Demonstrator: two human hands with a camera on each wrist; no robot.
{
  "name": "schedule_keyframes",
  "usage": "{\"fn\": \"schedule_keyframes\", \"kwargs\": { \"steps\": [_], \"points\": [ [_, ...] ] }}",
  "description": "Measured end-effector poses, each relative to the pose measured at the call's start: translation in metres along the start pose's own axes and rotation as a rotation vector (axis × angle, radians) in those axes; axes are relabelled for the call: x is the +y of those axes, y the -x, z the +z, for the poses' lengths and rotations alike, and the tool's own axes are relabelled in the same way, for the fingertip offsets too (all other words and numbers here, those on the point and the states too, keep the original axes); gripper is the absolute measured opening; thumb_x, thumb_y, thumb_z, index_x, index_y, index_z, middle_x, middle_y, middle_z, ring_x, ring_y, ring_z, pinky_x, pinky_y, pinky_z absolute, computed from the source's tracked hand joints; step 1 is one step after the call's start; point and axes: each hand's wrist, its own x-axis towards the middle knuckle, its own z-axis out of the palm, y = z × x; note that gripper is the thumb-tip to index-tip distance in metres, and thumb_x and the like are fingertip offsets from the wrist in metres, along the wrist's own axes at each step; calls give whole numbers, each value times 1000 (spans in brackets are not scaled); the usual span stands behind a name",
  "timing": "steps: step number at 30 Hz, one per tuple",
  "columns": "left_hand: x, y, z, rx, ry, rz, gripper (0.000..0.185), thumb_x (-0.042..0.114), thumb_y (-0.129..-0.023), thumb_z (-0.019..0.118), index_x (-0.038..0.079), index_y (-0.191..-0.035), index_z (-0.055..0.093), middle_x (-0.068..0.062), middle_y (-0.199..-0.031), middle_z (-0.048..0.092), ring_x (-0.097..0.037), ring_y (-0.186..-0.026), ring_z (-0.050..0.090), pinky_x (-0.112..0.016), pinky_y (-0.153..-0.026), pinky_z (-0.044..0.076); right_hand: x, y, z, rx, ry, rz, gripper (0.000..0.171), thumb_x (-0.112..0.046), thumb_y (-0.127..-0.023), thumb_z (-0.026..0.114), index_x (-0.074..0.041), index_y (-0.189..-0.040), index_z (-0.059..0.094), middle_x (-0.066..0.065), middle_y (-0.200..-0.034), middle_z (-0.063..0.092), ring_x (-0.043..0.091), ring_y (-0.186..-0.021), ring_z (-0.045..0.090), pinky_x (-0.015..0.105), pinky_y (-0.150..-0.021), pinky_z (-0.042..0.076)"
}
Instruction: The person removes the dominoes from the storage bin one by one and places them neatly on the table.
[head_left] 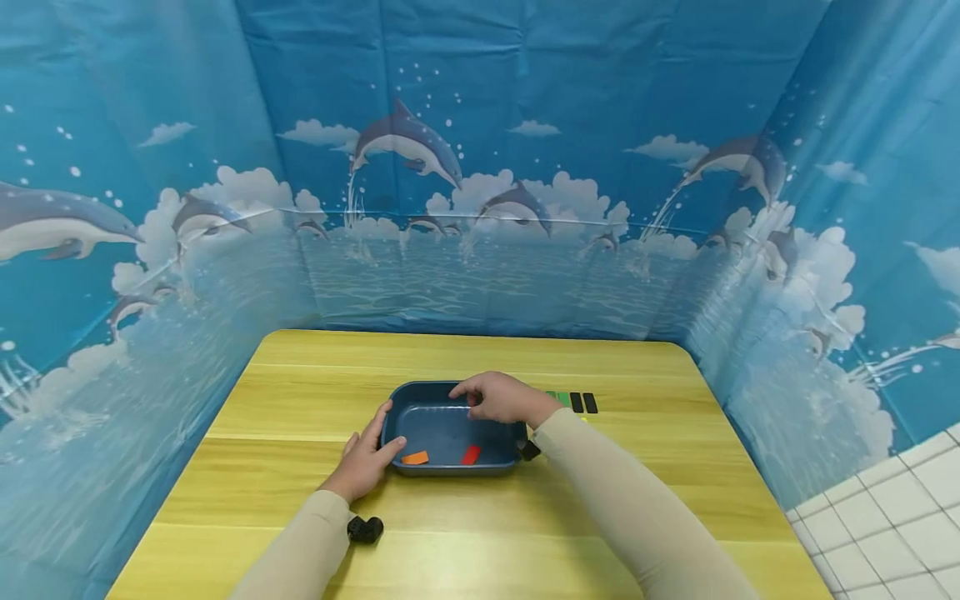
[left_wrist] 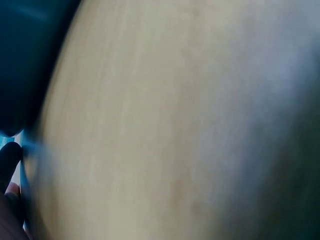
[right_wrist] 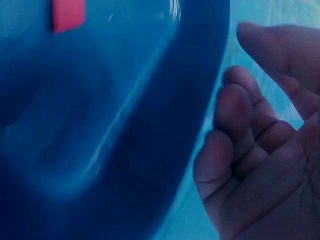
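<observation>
A dark blue rectangular tray (head_left: 453,471) stands on the table. Inside it, along the near side, lie a flat orange piece (head_left: 415,457) and a flat red piece (head_left: 471,455). My left hand (head_left: 363,463) rests against the tray's left end, its fingers fairly straight and the thumb over the near left corner. Above the tray's far right part hovers my right hand (head_left: 498,397), index finger reaching left. In the right wrist view the other fingers (right_wrist: 232,107) hang loosely curled beside the tray rim, holding nothing. The left wrist view shows mostly blurred table.
Right of the tray, partly behind my right wrist, lie green pieces (head_left: 562,399) and two black pieces (head_left: 583,403) in a row. A bit of yellow (head_left: 585,419) shows by the sleeve. A dolphin-print curtain (head_left: 480,283) surrounds the wooden table (head_left: 285,400) on three sides.
</observation>
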Motion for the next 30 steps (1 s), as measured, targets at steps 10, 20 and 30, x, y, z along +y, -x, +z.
{"fn": "schedule_keyframes", "kwargs": {
  "steps": [10,20,30],
  "points": [
    [-2,-5,6,-9,-5,5,76,40,-110,54,29,-171,11,-11,-176,24,-38,-162,25,-66,-128,-8,-14,-50,36,-183,137,-15,51,-9,-96,76,-26,-143,68,3,-128,71,14,-110,66,30,-92,59],
    [-3,-9,6,-19,-14,8,76,48,-109,53,30,-171,12,-12,-175,24,-37,-162,25,-65,-128,-6,-18,-71,62,-309,129,-30,59,-4,-92,79,-26,-145,66,-2,-104,71,10,-92,63,24,-85,55],
    [-4,-6,1,17,-25,1,72,40,-111,51,29,-171,14,-13,-175,26,-38,-161,27,-65,-129,-4,-28,-77,75,-361,202,-116,41,0,-93,75,-23,-127,74,-7,-81,62,8,-72,54,20,-67,47]
  ]
}}
